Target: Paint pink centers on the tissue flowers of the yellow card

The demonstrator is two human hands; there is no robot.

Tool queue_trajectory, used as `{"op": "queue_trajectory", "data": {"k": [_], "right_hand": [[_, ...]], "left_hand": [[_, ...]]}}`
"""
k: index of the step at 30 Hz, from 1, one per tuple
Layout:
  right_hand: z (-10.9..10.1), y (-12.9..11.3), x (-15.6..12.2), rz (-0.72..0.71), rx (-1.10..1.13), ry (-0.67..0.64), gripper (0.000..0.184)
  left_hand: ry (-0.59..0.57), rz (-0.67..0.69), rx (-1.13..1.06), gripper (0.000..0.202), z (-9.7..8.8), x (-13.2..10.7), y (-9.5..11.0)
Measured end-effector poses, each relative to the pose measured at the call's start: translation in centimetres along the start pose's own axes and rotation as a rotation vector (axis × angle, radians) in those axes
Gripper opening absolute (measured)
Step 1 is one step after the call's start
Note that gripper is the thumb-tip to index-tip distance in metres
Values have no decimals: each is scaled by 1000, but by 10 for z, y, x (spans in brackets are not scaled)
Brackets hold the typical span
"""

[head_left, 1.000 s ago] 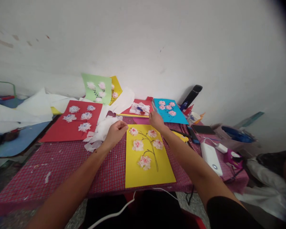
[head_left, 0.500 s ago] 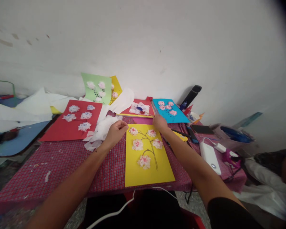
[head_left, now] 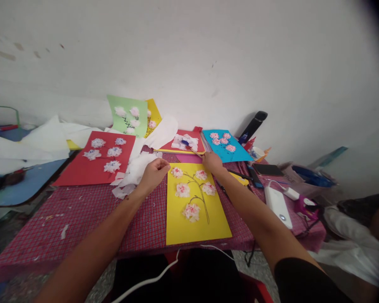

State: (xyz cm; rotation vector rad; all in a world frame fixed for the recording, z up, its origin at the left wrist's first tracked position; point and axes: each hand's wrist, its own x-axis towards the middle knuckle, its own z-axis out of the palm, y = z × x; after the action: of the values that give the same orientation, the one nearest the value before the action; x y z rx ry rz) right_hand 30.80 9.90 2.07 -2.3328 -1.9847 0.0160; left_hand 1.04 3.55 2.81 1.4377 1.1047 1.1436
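A yellow sheet (head_left: pixel 196 231) with crumpled white-and-pink tissue flowers and a drawn brown stem lies in front of me. Close to its top left corner is my left hand (head_left: pixel 154 172), fingers pinched together; what is between them, if anything, is too small to make out. My right hand (head_left: pixel 212 162) is closed beyond the sheet's top right edge. It grips a thin paintbrush (head_left: pixel 197 152) whose handle slants left to dark blue paint on a stained white tissue (head_left: pixel 176 142). That tissue rests on a red sheet (head_left: pixel 196 135).
A red flower sheet (head_left: pixel 77 172) and white tissue pieces (head_left: pixel 139 168) lie left. A green flower sheet (head_left: pixel 113 113) leans against the wall. To the right are a blue flower sheet (head_left: pixel 240 155), a black bottle (head_left: pixel 254 126), a paper cup (head_left: pixel 257 153) and a white power bank (head_left: pixel 278 206).
The paintbrush has tilted slightly, its handle now lower toward my right hand. Both hands stay almost in place, and the yellow sheet looks nearly unmoved.
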Motion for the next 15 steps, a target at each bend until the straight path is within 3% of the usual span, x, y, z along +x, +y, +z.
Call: {"op": "queue_trajectory", "data": {"k": [9,15], "right_hand": [[-25,-5,-20,-27,66,29,34],[-30,16,-86,-62,365,250,39]], "left_hand": [[13,16,9,22,-1,1,0],[10,32,10,20,-3,3,-6]]}}
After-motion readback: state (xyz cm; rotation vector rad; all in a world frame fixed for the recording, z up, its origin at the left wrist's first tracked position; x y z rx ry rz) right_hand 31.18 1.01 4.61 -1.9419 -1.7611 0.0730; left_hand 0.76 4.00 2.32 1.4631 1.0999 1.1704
